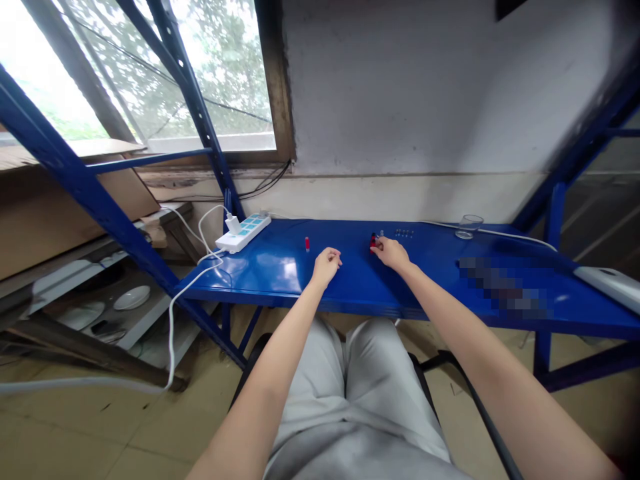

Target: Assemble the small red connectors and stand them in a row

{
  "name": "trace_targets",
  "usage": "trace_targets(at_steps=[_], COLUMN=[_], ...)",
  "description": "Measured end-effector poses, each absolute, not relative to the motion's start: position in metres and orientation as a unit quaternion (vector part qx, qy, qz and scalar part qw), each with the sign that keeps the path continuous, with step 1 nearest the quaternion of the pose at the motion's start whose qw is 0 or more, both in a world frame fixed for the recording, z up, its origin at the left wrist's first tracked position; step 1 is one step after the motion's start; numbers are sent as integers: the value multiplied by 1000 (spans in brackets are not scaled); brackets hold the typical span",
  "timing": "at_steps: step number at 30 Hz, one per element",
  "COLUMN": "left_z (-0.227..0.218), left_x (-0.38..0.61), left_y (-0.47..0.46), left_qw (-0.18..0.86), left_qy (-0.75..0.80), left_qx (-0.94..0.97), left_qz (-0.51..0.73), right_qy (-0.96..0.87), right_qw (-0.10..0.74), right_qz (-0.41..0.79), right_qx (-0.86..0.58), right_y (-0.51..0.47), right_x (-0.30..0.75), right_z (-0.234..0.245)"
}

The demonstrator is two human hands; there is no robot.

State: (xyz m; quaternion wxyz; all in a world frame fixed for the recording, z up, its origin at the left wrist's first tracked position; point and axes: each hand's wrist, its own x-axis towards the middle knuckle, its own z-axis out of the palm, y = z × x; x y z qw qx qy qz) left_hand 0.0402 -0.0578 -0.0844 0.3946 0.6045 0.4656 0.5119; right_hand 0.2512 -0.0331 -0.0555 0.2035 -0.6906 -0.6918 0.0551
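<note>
On the blue tabletop [270,283], my right hand [394,255] has its thumb and fingers closed on a small red object with a black top [373,245]. The fingers cover part of it, so its exact kind is unclear. My left hand [327,267] is a little above the table with its fingers curled together. Whatever it may hold is hidden or too small to make out. To its left, a small red-and-white cylinder [307,245] stands upright. Just behind my right hand is a small clear piece [381,233], and several tiny metallic pieces [404,233] lie in rows farther right.
A white power strip [244,232] with a plugged-in charger sits at the table's left end. A clear glass [469,228] stands at the back right, near a white cable. A blurred-out dark item [505,287] and a white device [613,288] lie at right.
</note>
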Motion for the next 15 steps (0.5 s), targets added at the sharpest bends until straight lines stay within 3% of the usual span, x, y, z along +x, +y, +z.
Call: trace_targets(at_steps=[15], left_z=[-84], left_x=[40], left_y=[-58], left_qw=[396], left_qy=[466], left_qx=[606], left_qz=[508], right_qy=[-663], right_qw=[207], right_qz=[135], right_qx=[-707], right_y=[-19], right_x=[271], right_z=[-61])
